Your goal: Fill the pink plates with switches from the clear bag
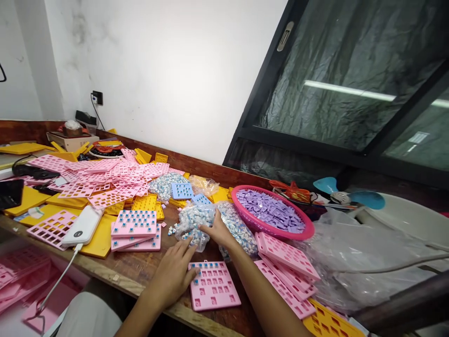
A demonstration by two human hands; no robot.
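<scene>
"Lying on the brown wooden table (pixel 131 269), what is seen?"

"A round magenta plastic basket (pixel 308 232) is heaped with purple plastic tiles (pixel 270 211). Nearer, a square pink plastic board (pixel 214 291) is overlapped at its left edge by the left hand (pixel 175 267), loosely spread and empty-looking."

"And the right hand (pixel 221 230)?"

"It is held at a clear plastic bag (pixel 198 239) of blue-and-white pieces (pixel 191 214), thumb and forefinger parted, nothing seen between."

"Any lettering?"

"The white plastic power bank (pixel 85 222)'s round mark (pixel 77 234) is too small to be read."

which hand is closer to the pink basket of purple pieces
Right. The right hand is at a clear bag, left of the pink basket; the left hand is farther left, by the partly filled pink board.
</scene>
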